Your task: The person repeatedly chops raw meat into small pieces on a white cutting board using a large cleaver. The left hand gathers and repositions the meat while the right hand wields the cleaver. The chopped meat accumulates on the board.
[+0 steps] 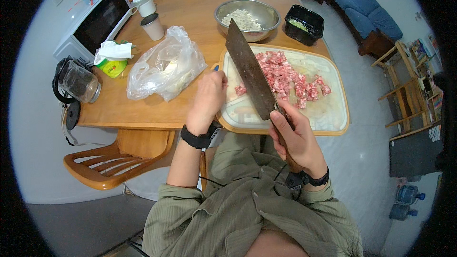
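Note:
My right hand (298, 137) grips the wooden handle of a cleaver (250, 73), its broad dark blade slanting up and left over a white cutting board (325, 117) with a tan rim. Diced raw meat (278, 73) is heaped across the board's upper middle, with a small piece apart to the left of the blade. At the board's left edge, my left hand (210, 92) has its fingers curled; whether they hold anything is hidden. Beyond the board stands a steel bowl (267, 35) of pale chopped food (243, 20). A black plastic container (305, 37) with chopped greens (299, 25) is at its right.
A translucent plastic bag (164, 67) with pale contents lies left of my left hand. Farther left are a cup (152, 28), a white mug (144, 5), a tissue pack (113, 66), a glass jar (82, 82) and a microwave (100, 21). A wooden chair (117, 164) stands at the near left.

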{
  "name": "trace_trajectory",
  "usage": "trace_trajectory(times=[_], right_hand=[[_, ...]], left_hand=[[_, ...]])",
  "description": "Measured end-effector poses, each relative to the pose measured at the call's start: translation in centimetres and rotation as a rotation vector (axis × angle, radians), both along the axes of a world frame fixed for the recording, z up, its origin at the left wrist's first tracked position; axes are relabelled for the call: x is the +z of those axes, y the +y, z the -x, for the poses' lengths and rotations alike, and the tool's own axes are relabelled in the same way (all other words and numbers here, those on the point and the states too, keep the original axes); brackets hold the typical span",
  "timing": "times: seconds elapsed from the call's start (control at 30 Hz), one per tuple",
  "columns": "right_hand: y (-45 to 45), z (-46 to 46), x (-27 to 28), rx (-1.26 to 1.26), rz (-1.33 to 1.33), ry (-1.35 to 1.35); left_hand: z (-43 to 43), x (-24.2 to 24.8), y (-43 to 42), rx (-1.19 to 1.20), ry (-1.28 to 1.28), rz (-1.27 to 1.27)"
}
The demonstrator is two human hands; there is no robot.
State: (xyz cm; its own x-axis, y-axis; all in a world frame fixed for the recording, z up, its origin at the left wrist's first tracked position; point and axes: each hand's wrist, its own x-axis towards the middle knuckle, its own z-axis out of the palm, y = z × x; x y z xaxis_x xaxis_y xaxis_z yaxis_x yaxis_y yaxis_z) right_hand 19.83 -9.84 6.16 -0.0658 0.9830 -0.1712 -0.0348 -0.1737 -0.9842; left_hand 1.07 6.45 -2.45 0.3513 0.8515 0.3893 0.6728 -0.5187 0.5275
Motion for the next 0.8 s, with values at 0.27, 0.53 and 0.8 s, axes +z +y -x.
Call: trace_trajectory(times=[0.27, 0.53, 0.8], right_hand=[[0.4, -0.2, -0.7, -0.103, 0.031, -0.008], [1.5, 0.4, 2.1, -0.058, -0.197, -0.032], [4.5, 1.2, -1.5, 0.032, -0.119, -0.318]], left_hand=[[0.7, 1.1, -1.9, 0.034, -0.228, -0.036], [2.5, 2.9, -4.9, 0.087, -0.387, 0.095], [2.5, 2.8, -5.0, 0.076, -0.346, 0.114]])
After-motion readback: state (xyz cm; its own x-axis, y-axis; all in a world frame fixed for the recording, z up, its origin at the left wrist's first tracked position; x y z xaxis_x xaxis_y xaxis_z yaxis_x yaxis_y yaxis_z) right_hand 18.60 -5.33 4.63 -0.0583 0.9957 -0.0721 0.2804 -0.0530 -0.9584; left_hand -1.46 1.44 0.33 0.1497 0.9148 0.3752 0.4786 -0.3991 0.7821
